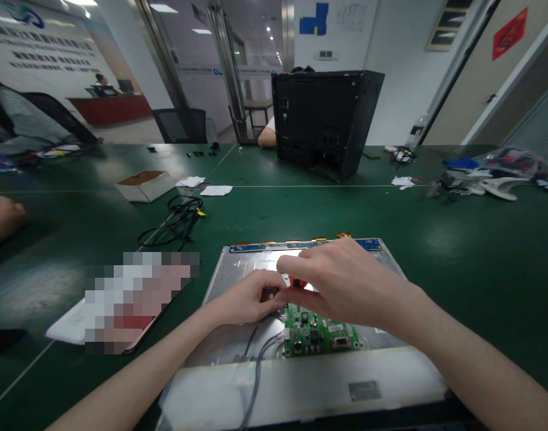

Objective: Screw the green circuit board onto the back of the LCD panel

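And here's the right hand (345,281), arched over the middle of the panel, its thumb and fingers closed around a small red piece (297,281), most of it hidden in the grip; the left hand (247,296) comes in just beside it, fingers curled, fingertips near the right thumb, though whether they pinch anything I cannot tell; directly below the right hand sits the green circuit board (321,332), lying on the silvery panel (233,269), its upper part covered by that hand; grey cables (254,383) run from the board's left edge toward the wearer, below the left hand; beyond both hands, a blue strip (370,244) lines the panel's far edge; out past the left hand, a tangled black cable (190,206) lies on the green bench (435,239), with an open box (145,190) behind it; farther beyond the right hand stands a black case (318,120).
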`<state>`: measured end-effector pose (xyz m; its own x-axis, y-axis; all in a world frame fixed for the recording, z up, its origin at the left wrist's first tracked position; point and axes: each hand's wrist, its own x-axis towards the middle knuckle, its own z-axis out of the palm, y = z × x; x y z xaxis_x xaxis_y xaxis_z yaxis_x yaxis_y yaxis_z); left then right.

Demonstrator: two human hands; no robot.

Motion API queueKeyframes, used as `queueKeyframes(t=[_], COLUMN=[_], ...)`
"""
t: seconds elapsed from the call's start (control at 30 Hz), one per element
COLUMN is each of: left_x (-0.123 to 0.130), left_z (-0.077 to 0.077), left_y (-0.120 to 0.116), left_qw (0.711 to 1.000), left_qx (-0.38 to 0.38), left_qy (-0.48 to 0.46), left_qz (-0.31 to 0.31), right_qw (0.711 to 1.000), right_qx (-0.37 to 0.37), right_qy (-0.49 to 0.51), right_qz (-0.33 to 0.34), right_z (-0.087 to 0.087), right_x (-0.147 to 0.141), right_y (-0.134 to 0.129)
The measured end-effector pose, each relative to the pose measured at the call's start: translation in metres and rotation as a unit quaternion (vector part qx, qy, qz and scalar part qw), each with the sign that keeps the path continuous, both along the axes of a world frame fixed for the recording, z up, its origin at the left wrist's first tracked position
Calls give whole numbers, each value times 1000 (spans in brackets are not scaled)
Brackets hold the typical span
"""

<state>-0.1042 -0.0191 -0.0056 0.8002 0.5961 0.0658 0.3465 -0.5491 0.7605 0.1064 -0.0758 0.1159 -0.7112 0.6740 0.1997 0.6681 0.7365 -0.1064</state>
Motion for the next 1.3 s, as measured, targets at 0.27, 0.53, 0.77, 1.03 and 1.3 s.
queueKeyframes(t=[0.27,0.53,0.77,1.03,1.3], left_x=[-1,0,0,0,-1], left_z=[-4,-2,-3,0,-4], left_y=[-2,-1,-2,0,-1], left_qw=[1000,1000,1000,1000,1000], left_qx=[6,-2,-6,-1,-19], left_qy=[-10,-5,-13,4,-3], left_qz=[22,12,9,2,7], right_qw=[1000,1000,1000,1000,1000], right_qx=[21,10,21,22,19], right_qy=[12,1,8,-12,11], right_qz=[4,-3,-17,-17,-13], right_z=[-2,-1,-1,-1,-2], right_x=[-2,0,-1,0,-3], right_y=[-1,1,-1,3,-1])
